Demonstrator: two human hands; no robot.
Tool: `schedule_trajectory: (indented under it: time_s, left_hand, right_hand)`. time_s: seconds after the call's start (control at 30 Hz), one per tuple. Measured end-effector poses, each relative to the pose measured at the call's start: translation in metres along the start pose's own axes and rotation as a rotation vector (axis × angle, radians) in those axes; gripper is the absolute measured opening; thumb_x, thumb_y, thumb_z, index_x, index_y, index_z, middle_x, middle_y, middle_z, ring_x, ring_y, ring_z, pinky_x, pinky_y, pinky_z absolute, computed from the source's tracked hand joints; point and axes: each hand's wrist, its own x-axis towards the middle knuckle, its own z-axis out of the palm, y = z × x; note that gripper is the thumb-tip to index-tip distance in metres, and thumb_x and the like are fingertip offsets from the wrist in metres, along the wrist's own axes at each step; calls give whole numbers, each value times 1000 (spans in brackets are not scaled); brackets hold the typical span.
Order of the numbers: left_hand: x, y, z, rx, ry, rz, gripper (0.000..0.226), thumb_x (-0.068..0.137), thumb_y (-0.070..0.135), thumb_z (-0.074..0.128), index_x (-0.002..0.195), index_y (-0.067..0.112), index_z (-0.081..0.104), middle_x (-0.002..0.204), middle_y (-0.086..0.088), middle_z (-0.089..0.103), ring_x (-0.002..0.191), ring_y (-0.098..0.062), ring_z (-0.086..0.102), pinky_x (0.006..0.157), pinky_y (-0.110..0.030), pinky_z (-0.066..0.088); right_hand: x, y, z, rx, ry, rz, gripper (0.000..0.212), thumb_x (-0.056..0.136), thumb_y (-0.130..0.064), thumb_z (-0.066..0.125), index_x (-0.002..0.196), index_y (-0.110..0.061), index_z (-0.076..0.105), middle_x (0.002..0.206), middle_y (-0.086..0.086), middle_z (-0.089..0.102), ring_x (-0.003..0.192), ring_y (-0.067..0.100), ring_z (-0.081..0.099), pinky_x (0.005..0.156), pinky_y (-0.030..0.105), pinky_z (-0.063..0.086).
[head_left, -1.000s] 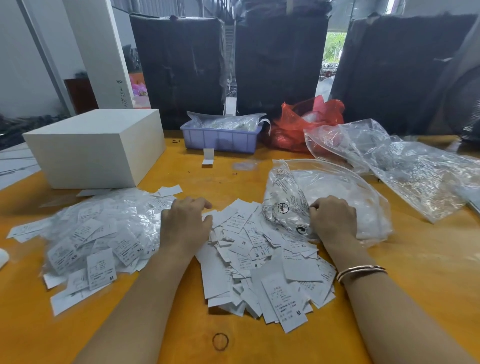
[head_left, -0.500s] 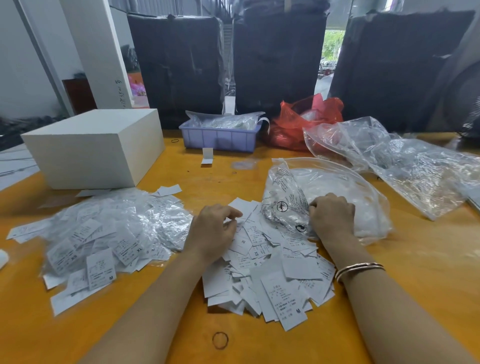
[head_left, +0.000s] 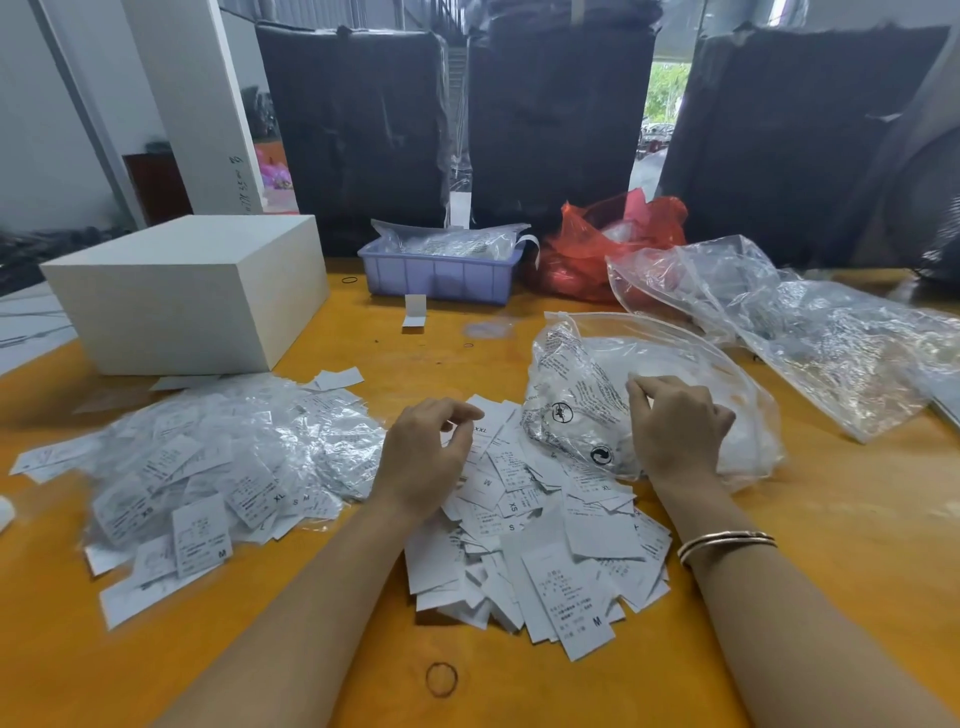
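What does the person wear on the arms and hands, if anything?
Both arms are bare up to the picture's edge, with no sleeves in view. Neither the left hand nor the right hand wears a glove. The right wrist carries thin metal bangles of a rose-gold colour. No ring or watch shows.

From the tag pile (head_left: 540, 551) we find bagged tags (head_left: 218, 457) at nine o'clock, the box (head_left: 182, 296) at ten. The tray (head_left: 441, 278) sits at twelve, the zip bag (head_left: 587, 395) at one.

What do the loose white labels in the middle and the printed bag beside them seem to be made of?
The labels: probably paper or thin woven tape, matte white; they lie flat, with sharp edges and black print. The bag: thin clear plastic film, glossy; it crinkles and shines.
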Motion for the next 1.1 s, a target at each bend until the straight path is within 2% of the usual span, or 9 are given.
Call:
schedule_trajectory:
  time_s: [0.13, 0.23, 0.37, 0.5, 0.57, 0.63, 0.77, 0.97, 1.1]
  left_hand:
    - [1, 3, -2, -76, 41, 11, 16, 91, 11, 57, 99, 20, 68, 95, 12, 62, 90, -8, 56, 77, -12, 42]
    - [3, 7, -6, -293, -25, -43, 18, 93, 19, 56, 105, 30, 63, 104, 14, 63, 93, 5, 56, 76, -7, 42]
    - [2, 11, -10, -470, -172, -94, 29, 83, 37, 61, 110, 26, 63, 106, 9, 65, 94, 3, 58, 76, -10, 47]
    - [3, 8, -9, -542, -67, -171, 12, 83, 27, 68, 87, 15, 67, 85, -1, 66, 81, -10, 61, 75, -23, 50]
    - [5, 6, -8, -590, 17, -223, 7, 86, 19, 67, 84, 12, 64, 82, -4, 66, 76, -9, 61, 70, -19, 50]
    - [7, 5, -8, -674, 84, -253, 5, 86, 16, 66, 85, 13, 62, 80, 1, 70, 73, -4, 64, 65, -13, 48]
    - [9, 6, -10, -791, 162, -282, 11, 86, 4, 63, 88, 15, 60, 79, 2, 71, 71, -1, 66, 61, -10, 47]
    - [9, 2, -10, -748, 216, -278, 15, 90, 10, 60, 88, 22, 68, 81, 6, 67, 69, 7, 62, 62, -7, 45]
    - [9, 2, -9, -749, 215, -295, 9, 89, 14, 63, 86, 21, 69, 74, 12, 67, 67, 7, 61, 61, -6, 45]
  right_hand:
    - [-1, -15, -12, 440, 156, -202, 14, 90, -12, 62, 91, -2, 71, 85, 11, 66, 78, 23, 59, 72, 28, 46]
    - [-17, -43, -19, 725, -21, -375, 6, 86, -4, 63, 87, -3, 69, 78, 2, 63, 66, 4, 53, 64, 7, 40]
    - [-38, -73, -16, 881, -280, -355, 7, 89, -11, 61, 90, -8, 68, 72, -4, 65, 65, 2, 59, 62, 16, 47]
    - [-46, -81, -11, 974, -411, -210, 13, 90, -17, 58, 90, -8, 67, 68, -1, 66, 61, 6, 62, 60, 24, 52]
    - [-49, -83, -8, 962, -445, -162, 20, 94, -25, 53, 95, -11, 67, 72, -4, 66, 64, 1, 60, 62, 20, 49]
    - [-50, -84, -5, 864, -465, -155, 30, 97, -31, 43, 109, -14, 65, 92, -1, 68, 81, 0, 59, 73, 17, 45]
    - [-55, -85, 7, 226, -630, -463, 45, 94, -30, 45, 137, -19, 43, 139, 1, 48, 129, 17, 37, 104, 32, 25]
    - [-58, -86, 4, 121, -505, -577, 37, 94, -46, 42, 117, -24, 62, 117, -5, 63, 112, 17, 51, 96, 33, 26]
    - [-58, -86, 1, 220, -381, -533, 21, 96, -28, 46, 98, -15, 63, 99, 0, 67, 96, 21, 56, 87, 34, 32]
